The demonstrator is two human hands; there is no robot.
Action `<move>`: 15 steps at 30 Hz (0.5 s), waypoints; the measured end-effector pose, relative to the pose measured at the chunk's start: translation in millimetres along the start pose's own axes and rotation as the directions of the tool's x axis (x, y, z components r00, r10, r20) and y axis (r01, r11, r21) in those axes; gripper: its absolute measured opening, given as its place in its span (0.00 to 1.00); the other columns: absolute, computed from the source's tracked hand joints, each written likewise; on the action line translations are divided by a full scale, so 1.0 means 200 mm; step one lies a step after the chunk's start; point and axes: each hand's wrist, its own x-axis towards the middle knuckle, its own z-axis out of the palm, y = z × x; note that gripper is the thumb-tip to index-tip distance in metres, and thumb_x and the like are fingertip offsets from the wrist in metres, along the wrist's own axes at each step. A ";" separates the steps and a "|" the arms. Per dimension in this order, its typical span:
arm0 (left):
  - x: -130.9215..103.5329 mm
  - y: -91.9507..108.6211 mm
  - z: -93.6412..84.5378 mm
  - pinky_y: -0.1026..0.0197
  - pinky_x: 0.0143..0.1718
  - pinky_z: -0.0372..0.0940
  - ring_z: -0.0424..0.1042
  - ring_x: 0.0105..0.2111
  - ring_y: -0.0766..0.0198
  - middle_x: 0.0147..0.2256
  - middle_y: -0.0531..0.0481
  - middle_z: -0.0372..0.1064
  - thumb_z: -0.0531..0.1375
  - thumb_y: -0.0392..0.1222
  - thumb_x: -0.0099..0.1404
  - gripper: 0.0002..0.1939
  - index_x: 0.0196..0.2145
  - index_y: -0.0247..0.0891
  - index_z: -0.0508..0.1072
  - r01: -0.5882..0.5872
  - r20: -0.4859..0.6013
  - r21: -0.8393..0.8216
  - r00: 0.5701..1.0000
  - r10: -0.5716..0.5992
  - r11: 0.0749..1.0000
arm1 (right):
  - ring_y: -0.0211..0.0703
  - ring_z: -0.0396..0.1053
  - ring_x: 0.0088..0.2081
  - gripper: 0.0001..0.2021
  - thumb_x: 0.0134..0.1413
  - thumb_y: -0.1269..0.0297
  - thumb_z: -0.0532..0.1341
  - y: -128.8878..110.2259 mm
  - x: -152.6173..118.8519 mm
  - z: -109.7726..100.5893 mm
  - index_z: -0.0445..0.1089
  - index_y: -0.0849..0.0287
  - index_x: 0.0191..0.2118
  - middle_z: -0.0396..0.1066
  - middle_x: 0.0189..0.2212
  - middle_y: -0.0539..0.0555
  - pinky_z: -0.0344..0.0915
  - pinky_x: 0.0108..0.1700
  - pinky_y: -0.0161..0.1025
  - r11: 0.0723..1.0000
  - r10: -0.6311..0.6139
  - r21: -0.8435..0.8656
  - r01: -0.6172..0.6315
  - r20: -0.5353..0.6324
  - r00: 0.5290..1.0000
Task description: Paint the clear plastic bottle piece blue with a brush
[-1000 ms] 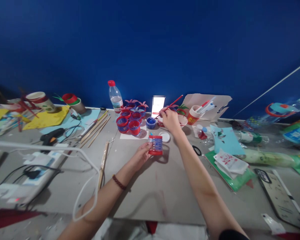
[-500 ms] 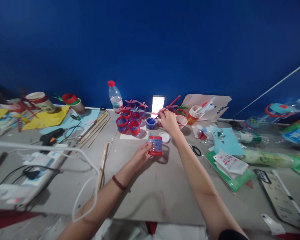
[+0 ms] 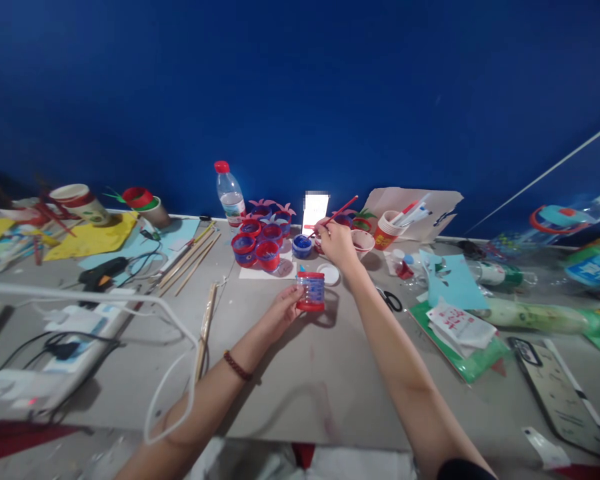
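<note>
Two bare hands: the left hand (image 3: 286,304), thumb and fingers closed on the side of a small clear cup (image 3: 311,293) with red bands at top and bottom and blue paint between; the right hand (image 3: 336,243), fingertips pinched narrow round a slim red brush (image 3: 344,209), its tip pointing down at the paint pot (image 3: 301,248); contact with the paint cannot be told. Cup located above the near middle of the table, nearer the wearer than the pot. Remaining items, by size: one plain blue wall (image 3: 300,100), behind everything; one grey table (image 3: 290,393), bearing the lot; one white power strip (image 3: 75,367) with plugs, at left; one sheet of cardboard (image 3: 443,207), leaning against the wall at right; one phone (image 3: 560,393) in a patterned case, lower right; one bottle (image 3: 231,198) with red cap, upright, left of the pot; one group of red-and-blue cups (image 3: 270,233), standing close together just left of the pot, some on white paper (image 3: 253,273); one black glue gun (image 3: 105,270), lying at left; one paper cup (image 3: 385,233) holding pens, right of the right hand; one pair of scissors (image 3: 393,301), black-handled, beside the right forearm; one white lid (image 3: 330,274), flat, just beyond the held cup.
</note>
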 end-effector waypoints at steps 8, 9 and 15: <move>0.01 -0.01 -0.01 0.48 0.53 0.67 0.77 0.49 0.47 0.47 0.36 0.78 0.66 0.48 0.64 0.18 0.47 0.32 0.78 -0.010 -0.010 -0.021 1.000 0.010 1.000 | 0.48 0.78 0.38 0.13 0.62 0.71 0.55 -0.01 0.00 0.00 0.76 0.59 0.31 0.80 0.33 0.58 0.67 0.44 0.38 1.000 0.009 0.004 -0.009 0.016 1.000; 0.01 -0.01 -0.01 0.48 0.53 0.67 0.77 0.49 0.47 0.48 0.36 0.78 0.66 0.48 0.64 0.18 0.47 0.33 0.78 -0.010 -0.006 -0.020 1.000 0.010 1.000 | 0.48 0.78 0.38 0.13 0.62 0.70 0.55 -0.01 0.00 -0.01 0.77 0.59 0.32 0.80 0.33 0.58 0.67 0.44 0.38 1.000 0.007 0.001 -0.007 0.002 1.000; 0.01 -0.02 -0.02 0.46 0.55 0.66 0.76 0.49 0.47 0.48 0.36 0.77 0.67 0.49 0.63 0.19 0.46 0.32 0.78 -0.001 -0.026 -0.019 1.000 0.001 1.000 | 0.46 0.78 0.41 0.13 0.63 0.72 0.55 0.01 -0.01 0.03 0.76 0.59 0.32 0.81 0.37 0.57 0.66 0.46 0.36 1.000 0.017 0.023 -0.018 0.003 1.000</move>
